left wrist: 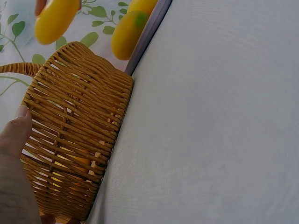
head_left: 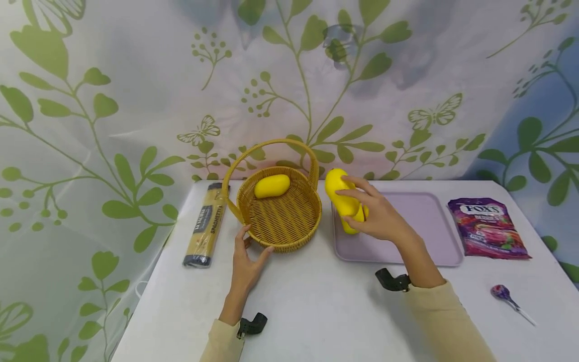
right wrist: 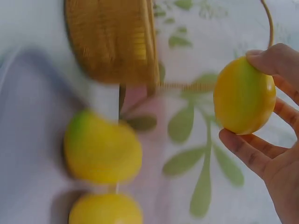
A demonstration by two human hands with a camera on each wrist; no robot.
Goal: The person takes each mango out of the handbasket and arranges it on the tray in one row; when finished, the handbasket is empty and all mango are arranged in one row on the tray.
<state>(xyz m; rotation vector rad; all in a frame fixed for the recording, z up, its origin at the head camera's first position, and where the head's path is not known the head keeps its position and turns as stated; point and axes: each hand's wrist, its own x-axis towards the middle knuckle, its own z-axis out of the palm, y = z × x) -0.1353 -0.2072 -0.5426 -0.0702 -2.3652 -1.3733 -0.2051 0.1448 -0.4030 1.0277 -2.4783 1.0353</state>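
A yellow mango (head_left: 336, 183) is held up in the fingertips of my right hand (head_left: 377, 211), over the left end of a lilac tray (head_left: 418, 226). Below it, two more mangoes lie on that tray; the right wrist view shows one greenish-tipped mango (right wrist: 103, 149) and another mango (right wrist: 106, 210) beside it. My left hand (head_left: 248, 266) grips the near left side of a round wicker basket (head_left: 285, 246), its thumb against the woven wall in the left wrist view. Inside the basket, towards the back, lies one mango (head_left: 272, 186). The basket's tall handle (head_left: 276, 141) arches over it.
Left of the basket lies a spaghetti packet (head_left: 208, 226). A purple candy bag (head_left: 488, 229) is at the tray's right, with a wrapped lollipop (head_left: 502, 292) nearer the front. Behind the white table (head_left: 325, 311) hangs a leaf-patterned curtain (head_left: 149, 100).
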